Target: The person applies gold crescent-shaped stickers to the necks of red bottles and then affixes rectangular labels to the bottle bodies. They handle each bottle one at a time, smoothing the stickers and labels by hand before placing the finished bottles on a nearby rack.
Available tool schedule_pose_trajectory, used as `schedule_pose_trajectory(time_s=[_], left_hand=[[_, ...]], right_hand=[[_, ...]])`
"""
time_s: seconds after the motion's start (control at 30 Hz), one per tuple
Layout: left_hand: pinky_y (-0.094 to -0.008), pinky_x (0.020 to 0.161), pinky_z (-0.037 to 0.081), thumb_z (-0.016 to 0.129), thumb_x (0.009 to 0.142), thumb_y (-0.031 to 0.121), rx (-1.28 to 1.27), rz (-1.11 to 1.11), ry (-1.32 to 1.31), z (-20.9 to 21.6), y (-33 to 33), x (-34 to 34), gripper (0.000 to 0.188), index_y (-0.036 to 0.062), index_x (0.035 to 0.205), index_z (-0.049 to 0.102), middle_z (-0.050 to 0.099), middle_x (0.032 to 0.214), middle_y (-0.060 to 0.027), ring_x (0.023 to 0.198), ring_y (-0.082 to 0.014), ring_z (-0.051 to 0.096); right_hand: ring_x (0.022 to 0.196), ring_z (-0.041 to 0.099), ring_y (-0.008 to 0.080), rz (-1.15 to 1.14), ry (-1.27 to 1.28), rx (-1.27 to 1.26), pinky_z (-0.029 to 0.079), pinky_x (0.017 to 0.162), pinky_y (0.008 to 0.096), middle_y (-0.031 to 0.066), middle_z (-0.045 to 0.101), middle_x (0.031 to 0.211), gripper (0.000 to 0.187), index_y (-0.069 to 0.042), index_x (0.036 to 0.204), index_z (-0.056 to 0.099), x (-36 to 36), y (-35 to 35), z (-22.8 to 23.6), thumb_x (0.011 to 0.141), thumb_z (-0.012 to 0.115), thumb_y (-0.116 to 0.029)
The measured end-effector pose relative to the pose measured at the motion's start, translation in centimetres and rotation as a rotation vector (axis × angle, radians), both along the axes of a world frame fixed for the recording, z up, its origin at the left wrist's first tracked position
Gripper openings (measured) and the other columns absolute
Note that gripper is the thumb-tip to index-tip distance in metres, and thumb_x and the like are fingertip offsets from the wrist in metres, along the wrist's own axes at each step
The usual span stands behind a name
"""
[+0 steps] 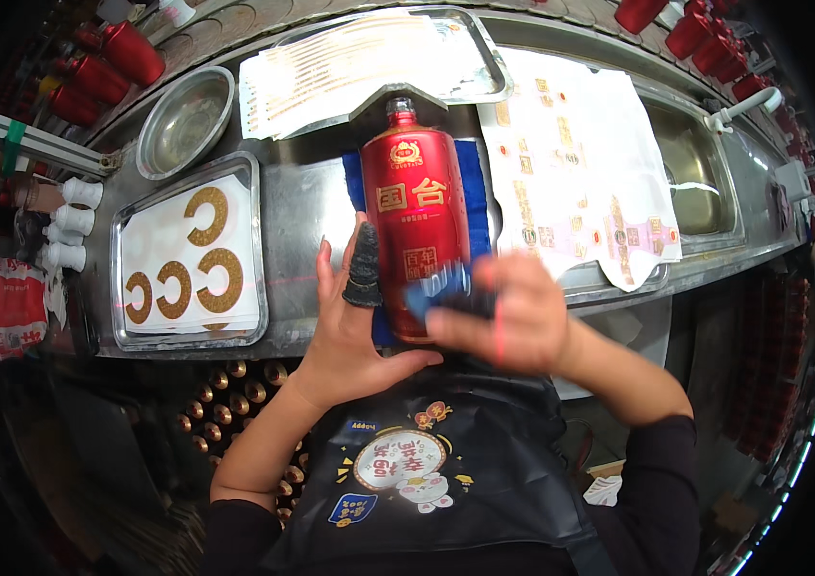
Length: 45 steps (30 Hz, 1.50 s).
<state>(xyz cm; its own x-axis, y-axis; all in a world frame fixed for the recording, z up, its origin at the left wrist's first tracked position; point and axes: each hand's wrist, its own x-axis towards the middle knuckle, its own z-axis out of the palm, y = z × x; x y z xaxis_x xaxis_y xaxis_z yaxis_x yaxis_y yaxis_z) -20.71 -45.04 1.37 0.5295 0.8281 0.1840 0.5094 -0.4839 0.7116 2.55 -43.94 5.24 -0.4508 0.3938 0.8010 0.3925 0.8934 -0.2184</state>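
One apron [513, 451], two hands [342, 341] [521, 312], one bottle [415, 228].

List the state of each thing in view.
Red bottle: lying face-up on blue cloth, neck away
Left hand: open, beside the bottle
Right hand: curled around a blurred blue-black item
Left tray: holding gold C-shaped pieces
Metal bowl: open side up
Right label sheet: spread out
White faucet: flow unclear
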Motion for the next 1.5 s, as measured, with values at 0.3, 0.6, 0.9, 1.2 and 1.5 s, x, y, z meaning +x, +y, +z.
schedule_pose_trajectory(time_s=[0.3, 0.6, 0.9, 1.2, 1.5], left_hand=[[-0.0659, 0.118, -0.002, 0.088, 0.069, 0.041, 0.059, 0.018, 0.15, 0.0, 0.5, 0.6, 0.109, 0.0, 0.151, 0.03, 0.044, 0.15, -0.0204, 0.147, -0.0389, 0.032], [-0.0638, 0.118, -0.006, 0.086, 0.072, 0.041, -0.217, 0.06, 0.021, -0.7, 0.4, 0.3, 0.109, -0.0016, 0.152, 0.026, 0.038, 0.154, -0.0225, 0.15, -0.039, 0.025], [-0.0634, 0.118, -0.004, 0.087, 0.072, 0.042, -0.013, 0.045, 0.098, -1.5, 0.7, 0.1, 0.114, -0.0014, 0.155, 0.022, 0.028, 0.159, -0.0249, 0.153, -0.0388, 0.019], [-0.0687, 0.116, 0.007, 0.089, 0.069, 0.033, 0.197, 0.134, -0.059, 0.1, -0.5, 1.2, 0.107, 0.0, 0.152, 0.031, 0.042, 0.152, -0.0254, 0.147, -0.0401, 0.035], [-0.0646, 0.119, 0.005, 0.09, 0.067, 0.033, 0.278, 0.123, -0.111, -1.1, -0.3, 1.2, 0.122, -0.0001, 0.156, 0.013, 0.032, 0.159, -0.026, 0.149, -0.0381, 0.031]], right_hand=[[0.081, 0.065, 0.0124, -0.356, 0.714, -1.096, 0.053, 0.07, 0.0279, 0.0105, 0.068, 0.091, 0.018, 0.001, 0.099, 0.063, -1.9, -3.8, -1.7, 0.087, 0.074, -0.006], [0.083, 0.062, 0.0074, -0.41, 0.754, -1.145, 0.051, 0.071, 0.0218, 0.0053, 0.065, 0.093, 0.016, 0.002, 0.101, 0.06, -0.3, -5.6, -2.5, 0.092, 0.071, -0.005], [0.077, 0.059, 0.0077, -0.624, 0.671, -1.075, 0.05, 0.069, 0.0227, 0.0026, 0.065, 0.09, 0.019, 0.001, 0.101, 0.059, -0.5, -4.7, -1.9, 0.09, 0.074, -0.004], [0.074, 0.058, 0.0109, -0.608, 0.627, -0.943, 0.047, 0.064, 0.0253, 0.0056, 0.062, 0.085, 0.022, 0.0, 0.103, 0.062, -1.5, -5.0, -2.8, 0.086, 0.076, -0.003], [0.066, 0.058, 0.0251, -0.239, 0.099, -0.483, 0.046, 0.058, 0.034, 0.0079, 0.059, 0.081, 0.034, -0.002, 0.102, 0.071, -5.7, -5.6, -0.8, 0.069, 0.079, 0.001]])
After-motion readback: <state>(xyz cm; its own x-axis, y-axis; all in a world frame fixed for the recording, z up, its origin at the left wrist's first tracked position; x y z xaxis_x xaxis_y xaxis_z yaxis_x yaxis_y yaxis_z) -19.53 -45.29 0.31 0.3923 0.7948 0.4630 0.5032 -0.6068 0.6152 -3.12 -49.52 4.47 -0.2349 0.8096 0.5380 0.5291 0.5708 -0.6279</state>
